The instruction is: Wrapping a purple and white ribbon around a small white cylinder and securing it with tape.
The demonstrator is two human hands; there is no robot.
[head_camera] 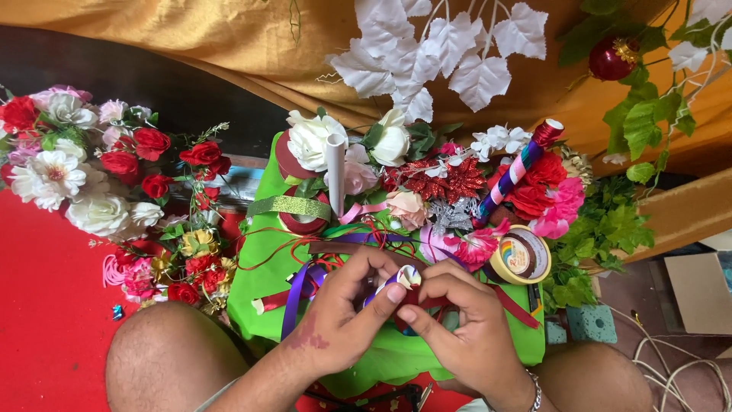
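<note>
Both hands work over the green cloth [259,297]: the left hand [339,317] and right hand [461,328] each keep a closed grip, pinching a small white ribbon rosette [409,276] together just below the tape roll [521,255].

A red floor mat [46,305] lies at the left — behind it a dark wall [114,76], with gold cloth [191,34] draped above.

Left hand [339,317] and right hand [465,324] meet, fingers pinched together.

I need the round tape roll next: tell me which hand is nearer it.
Right. The right hand lies just below-left of the tape roll; the left hand is farther left, beyond the small white flower.
</note>
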